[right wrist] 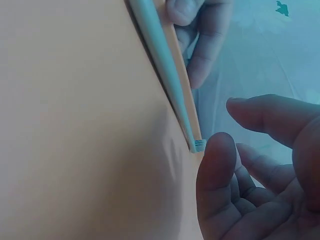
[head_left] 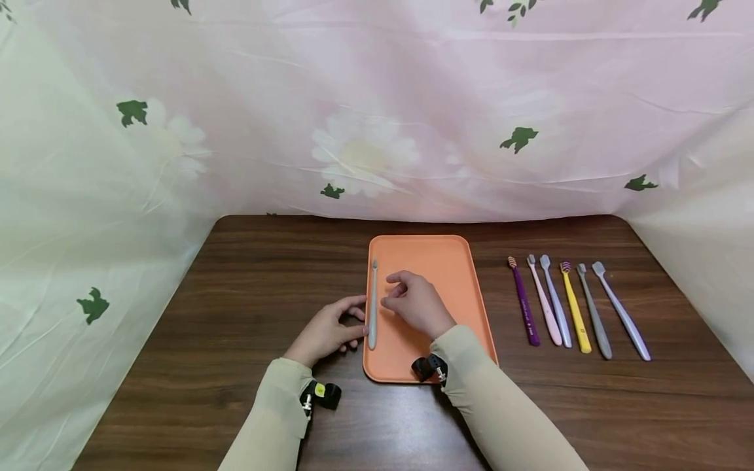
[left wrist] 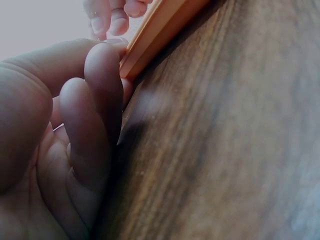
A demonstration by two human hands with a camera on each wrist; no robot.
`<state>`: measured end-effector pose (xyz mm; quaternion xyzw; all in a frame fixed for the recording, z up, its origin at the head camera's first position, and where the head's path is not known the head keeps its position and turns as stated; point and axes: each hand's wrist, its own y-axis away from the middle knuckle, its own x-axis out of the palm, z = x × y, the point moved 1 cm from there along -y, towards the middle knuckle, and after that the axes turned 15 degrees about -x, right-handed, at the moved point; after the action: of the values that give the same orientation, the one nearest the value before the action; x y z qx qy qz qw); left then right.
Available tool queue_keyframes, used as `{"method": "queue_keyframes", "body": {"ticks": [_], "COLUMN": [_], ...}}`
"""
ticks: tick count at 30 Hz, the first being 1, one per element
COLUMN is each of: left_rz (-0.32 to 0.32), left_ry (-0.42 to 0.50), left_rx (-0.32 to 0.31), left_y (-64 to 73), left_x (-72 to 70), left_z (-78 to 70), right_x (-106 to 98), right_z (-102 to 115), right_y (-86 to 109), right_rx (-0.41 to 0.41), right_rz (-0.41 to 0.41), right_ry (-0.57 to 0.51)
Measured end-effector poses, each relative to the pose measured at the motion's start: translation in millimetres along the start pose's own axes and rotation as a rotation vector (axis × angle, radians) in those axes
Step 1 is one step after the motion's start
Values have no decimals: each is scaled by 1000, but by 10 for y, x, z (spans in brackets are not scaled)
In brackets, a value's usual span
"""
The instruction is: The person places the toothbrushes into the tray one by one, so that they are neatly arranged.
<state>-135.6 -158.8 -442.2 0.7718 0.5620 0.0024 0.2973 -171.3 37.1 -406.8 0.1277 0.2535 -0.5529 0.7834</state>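
A pale grey-green toothbrush (head_left: 373,307) lies lengthwise along the left side of the orange tray (head_left: 432,252), bristle end away from me. My left hand (head_left: 326,330) is at the tray's left rim, its thumb and index fingertip touching the edge near the toothbrush. In the left wrist view the loosely bent fingers (left wrist: 102,75) stand beside the tray's side wall. Over the tray, just right of the toothbrush, hovers my right hand (head_left: 418,304). A gap shows between its thumb and fingers in the right wrist view, and they hold nothing.
Right of the tray, several toothbrushes lie in a row on the dark wooden table (head_left: 265,261): purple (head_left: 523,304), pink (head_left: 546,304), pale blue (head_left: 556,304), yellow (head_left: 576,311), grey (head_left: 596,317) and lavender-blue (head_left: 623,314). A flowered cloth (head_left: 247,118) hangs behind the table.
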Motion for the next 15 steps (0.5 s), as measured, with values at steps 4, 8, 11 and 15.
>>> {"method": "queue_keyframes", "body": {"ticks": [4,8,11,15], "left_rz": [-1,-4,-7,-9], "left_ry": [0,-2,-2,0], "left_rx": [-2,-1,2,0], "left_y": [1,3,8,13], "left_x": [-4,-3,0,8], "left_z": [0,-4,-11,-15], "right_x": [-50,-90,-121,-158], "right_z": [3,7,13,13], "right_y": [22,48,72,109], "right_rx": [3,3,0,-5], "right_rz": [-17,-24,-30,-37], "right_ry": [-17,-17,-11,-6]}}
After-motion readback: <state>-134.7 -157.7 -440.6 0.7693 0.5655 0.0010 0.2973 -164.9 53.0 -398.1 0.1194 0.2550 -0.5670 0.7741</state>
